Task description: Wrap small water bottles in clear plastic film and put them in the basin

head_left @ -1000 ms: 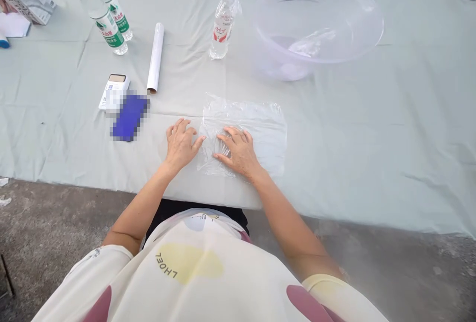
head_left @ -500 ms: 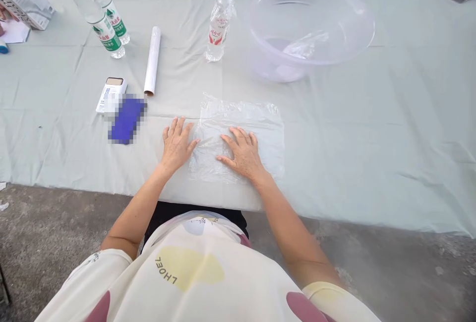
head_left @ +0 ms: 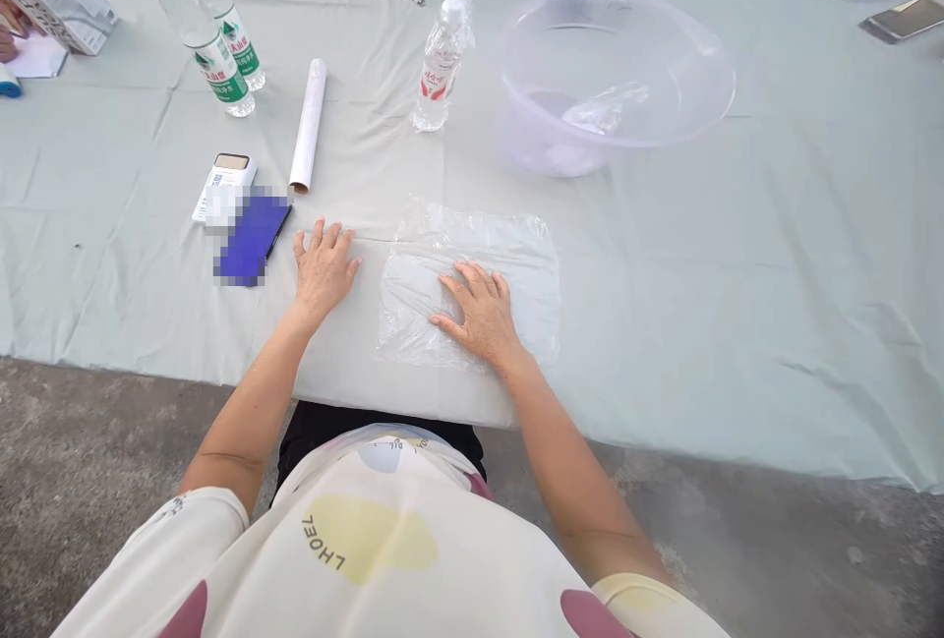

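A wrinkled sheet of clear plastic film (head_left: 527, 284) lies spread on the cloth-covered table (head_left: 678, 323) in front of me. My right hand (head_left: 483, 314) rests flat on the film, fingers apart. Left of the film, my left hand (head_left: 324, 269) lies on the cloth with its fingers spread, holding nothing. A blurred blue-purple flat object (head_left: 255, 237) is close by on its left. Beyond the left hand lies a roll of cling film (head_left: 308, 127), its cardboard core showing at the near end.
Behind the film stand a clear purplish basin (head_left: 553, 151) with crumpled plastic inside and a wrapped water bottle (head_left: 435, 78). Two green-labelled bottles (head_left: 221, 78) stand at left, near a white power bank (head_left: 225, 186). A person's hand (head_left: 9, 29) shows at far left.
My left hand has moved left, off the film's edge and towards the blurred blue-purple object. My right hand stays on the film. The view has tilted slightly upward.
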`<state>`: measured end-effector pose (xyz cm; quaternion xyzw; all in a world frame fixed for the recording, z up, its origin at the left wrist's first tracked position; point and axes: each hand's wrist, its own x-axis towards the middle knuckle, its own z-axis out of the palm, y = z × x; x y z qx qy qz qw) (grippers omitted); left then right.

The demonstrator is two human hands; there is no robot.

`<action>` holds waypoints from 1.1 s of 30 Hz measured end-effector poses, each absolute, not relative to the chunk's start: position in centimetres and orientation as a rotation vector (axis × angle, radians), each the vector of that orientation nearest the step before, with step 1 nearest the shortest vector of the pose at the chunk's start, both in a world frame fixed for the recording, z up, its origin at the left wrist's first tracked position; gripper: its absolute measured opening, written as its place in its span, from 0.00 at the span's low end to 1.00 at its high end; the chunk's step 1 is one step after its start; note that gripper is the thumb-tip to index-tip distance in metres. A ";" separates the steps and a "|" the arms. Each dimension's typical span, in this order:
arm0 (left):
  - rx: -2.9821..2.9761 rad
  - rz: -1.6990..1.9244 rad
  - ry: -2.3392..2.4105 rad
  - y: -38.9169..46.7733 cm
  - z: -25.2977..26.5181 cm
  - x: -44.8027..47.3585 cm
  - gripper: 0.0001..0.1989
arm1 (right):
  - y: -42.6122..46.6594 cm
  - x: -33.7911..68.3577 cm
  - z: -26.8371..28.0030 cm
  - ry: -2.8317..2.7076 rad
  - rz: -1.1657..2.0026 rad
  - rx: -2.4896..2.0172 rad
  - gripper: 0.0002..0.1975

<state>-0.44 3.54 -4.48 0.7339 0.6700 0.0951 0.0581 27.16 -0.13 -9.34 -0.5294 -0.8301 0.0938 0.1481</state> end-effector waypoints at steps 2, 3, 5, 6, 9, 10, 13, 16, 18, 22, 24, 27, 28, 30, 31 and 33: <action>2.284 0.329 1.938 3.1 -4.0 0.2 0.21 | -0.1 27.0 -9.3 -2.382 0.273 -1.526 0.32; 2.349 0.324 1.813 2.8 -4.0 0.7 0.21 | -0.1 27.0 -9.3 -2.380 0.268 -1.524 0.32; 2.457 0.259 1.548 2.2 -4.3 1.7 0.21 | -0.1 27.0 -9.4 -2.374 0.244 -1.507 0.32; 2.480 0.216 1.461 1.9 -4.6 2.0 0.22 | -0.1 27.1 -9.6 -2.370 0.228 -1.492 0.32; 2.448 0.156 1.453 1.3 -5.6 2.2 0.26 | 0.2 28.4 -10.1 -2.340 0.183 -1.444 0.31; 2.437 0.166 1.465 1.2 -6.0 2.1 0.26 | 0.4 29.1 -10.4 -2.318 0.168 -1.436 0.31; 2.431 0.208 1.469 1.0 -6.6 1.3 0.27 | 1.3 31.9 -10.7 -2.211 0.091 -1.480 0.28; 2.439 0.246 1.468 0.7 -7.1 0.9 0.28 | 2.2 33.6 -9.9 -2.093 0.000 -1.551 0.25; 2.442 0.268 1.468 0.6 -7.3 0.9 0.28 | 2.4 32.9 -8.8 -2.073 -0.014 -1.527 0.22; 2.436 0.314 1.475 0.6 -7.8 1.2 0.29 | 2.1 27.7 -6.6 -2.181 0.149 -1.325 0.17; 2.424 0.336 1.480 0.7 -7.9 1.3 0.31 | 2.0 24.7 -6.1 -2.271 0.296 -1.226 0.16; 2.391 0.346 1.479 0.7 -8.0 1.3 0.34 | 2.3 21.9 -6.1 -2.367 0.429 -1.177 0.15; 2.378 0.345 1.477 0.7 -7.9 1.3 0.35 | 2.6 21.6 -6.3 -2.375 0.441 -1.185 0.14; 2.353 0.333 1.465 0.6 -7.8 1.2 0.35 | 3.4 21.6 -6.5 -2.351 0.435 -1.222 0.13; 2.340 0.325 1.457 0.6 -7.6 1.1 0.35 | 3.8 22.0 -6.6 -2.327 0.422 -1.247 0.13; 2.306 0.326 1.441 0.6 -7.1 0.8 0.34 | 4.5 23.0 -6.6 -2.261 0.377 -1.294 0.14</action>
